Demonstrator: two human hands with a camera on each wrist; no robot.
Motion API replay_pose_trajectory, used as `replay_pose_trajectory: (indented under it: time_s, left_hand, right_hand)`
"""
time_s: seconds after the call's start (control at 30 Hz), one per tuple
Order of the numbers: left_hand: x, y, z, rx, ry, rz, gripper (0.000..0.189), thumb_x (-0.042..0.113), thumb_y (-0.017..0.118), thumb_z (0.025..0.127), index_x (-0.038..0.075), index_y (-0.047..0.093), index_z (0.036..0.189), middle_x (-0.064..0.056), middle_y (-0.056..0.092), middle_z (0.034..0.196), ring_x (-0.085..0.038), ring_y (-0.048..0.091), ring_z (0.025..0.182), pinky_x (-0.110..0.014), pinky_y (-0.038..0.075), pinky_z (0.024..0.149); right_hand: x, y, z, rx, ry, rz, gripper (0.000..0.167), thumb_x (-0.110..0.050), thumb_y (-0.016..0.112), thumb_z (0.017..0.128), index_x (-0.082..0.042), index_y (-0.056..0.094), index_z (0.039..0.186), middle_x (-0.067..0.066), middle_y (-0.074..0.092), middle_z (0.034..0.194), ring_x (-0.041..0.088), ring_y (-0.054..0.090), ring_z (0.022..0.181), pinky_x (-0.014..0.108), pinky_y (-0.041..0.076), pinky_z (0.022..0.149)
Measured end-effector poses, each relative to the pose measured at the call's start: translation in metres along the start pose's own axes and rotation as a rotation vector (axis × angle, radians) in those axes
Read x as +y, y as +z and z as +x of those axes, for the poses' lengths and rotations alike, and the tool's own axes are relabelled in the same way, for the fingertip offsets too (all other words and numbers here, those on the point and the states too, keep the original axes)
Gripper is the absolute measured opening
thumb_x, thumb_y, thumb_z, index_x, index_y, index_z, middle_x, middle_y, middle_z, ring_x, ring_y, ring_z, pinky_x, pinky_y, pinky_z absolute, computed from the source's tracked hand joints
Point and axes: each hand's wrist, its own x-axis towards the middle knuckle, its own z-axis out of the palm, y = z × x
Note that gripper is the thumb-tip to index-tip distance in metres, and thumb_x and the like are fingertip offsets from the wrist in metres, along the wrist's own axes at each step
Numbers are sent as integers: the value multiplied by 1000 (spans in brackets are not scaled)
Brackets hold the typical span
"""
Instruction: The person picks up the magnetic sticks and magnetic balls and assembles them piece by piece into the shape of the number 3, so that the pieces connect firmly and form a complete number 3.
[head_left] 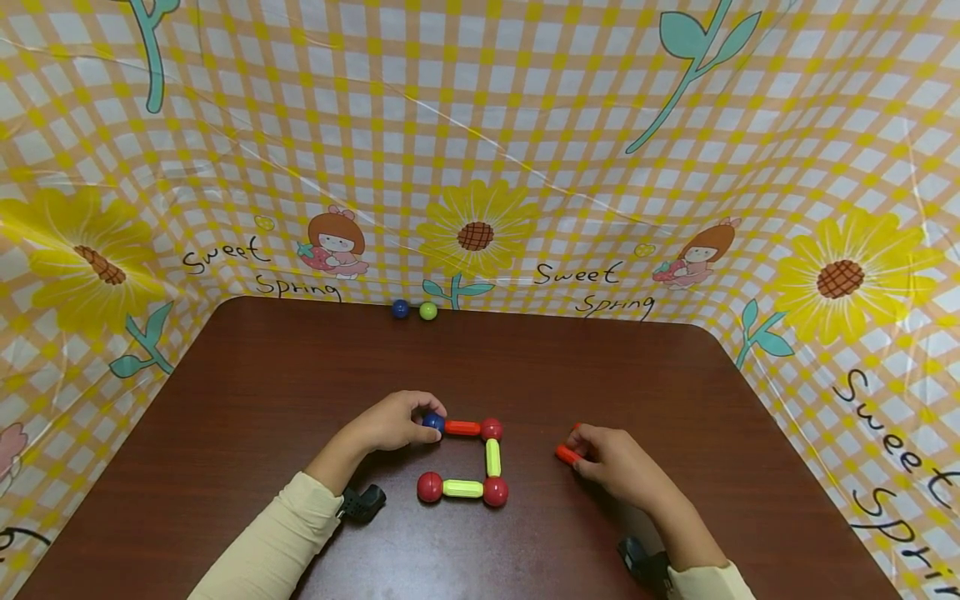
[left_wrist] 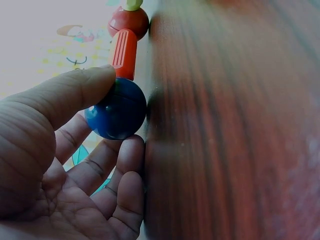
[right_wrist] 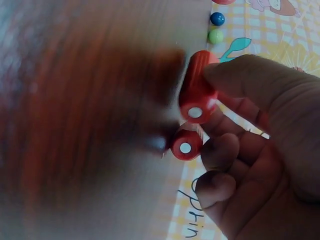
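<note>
My left hand (head_left: pixel 396 421) grips a blue ball (left_wrist: pixel 121 112) between thumb and fingers at the table surface. That ball touches one end of a red rod (head_left: pixel 462 428), whose other end meets a red ball (head_left: pixel 491 429). From there a yellow-green rod (head_left: pixel 492 458), a corner red ball (head_left: pixel 496 492), another yellow-green rod (head_left: pixel 462 489) and an end red ball (head_left: pixel 430 487) form an open-sided shape. To its right, my right hand (head_left: pixel 618 465) pinches a red rod (right_wrist: pixel 198 82) with a pale round end. A second red rod (right_wrist: pixel 186 147) lies beside its fingers.
At the back edge of the dark wooden table (head_left: pixel 600 358) sit a loose blue ball (head_left: pixel 401 309) and a green ball (head_left: pixel 428 311). A checked cloth (head_left: pixel 480 125) with sunflowers hangs behind the table and along both sides.
</note>
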Motion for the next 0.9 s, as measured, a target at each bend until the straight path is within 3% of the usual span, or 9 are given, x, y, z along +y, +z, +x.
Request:
replay_pose_trajectory:
  time_s: [0.13,0.33,0.67,0.9]
  left_hand:
    - [-1,0,0,1,-1,0,21,11,77,87,13,68,105,3,61,90,-15,53,78,-31,45,68]
    - [-1,0,1,3,-5,1,20,12,78,87,14,68,104,3,61,90,-15,53,79,-31,45,69]
    - [-3,0,1,0,1,1,20,12,78,87,14,68,105,3,60,90,-16,53,79,-31,45,69]
    - [-2,0,1,4,4,6,20,12,78,87,14,68,105,3,60,89,-15,53,78,-31,45,68]
  right_hand:
    - [-1,1,2,6,30,45,21,-3,73,86,-16,67,100,-10,60,81,6,53,71,26,45,64]
    - [-5,2,12,37,68,117,20,-5,71,88,-14,69,106,-6,61,91,11,56,81,27,47,71]
    - [-16,10,38,37,176,314,19,-8,66,93,-11,65,112,4,61,91,21,54,79,31,46,67]
    - [-24,20,58,62,186,438,20,-3,64,91,-4,64,112,7,63,96,21,56,79,31,49,67]
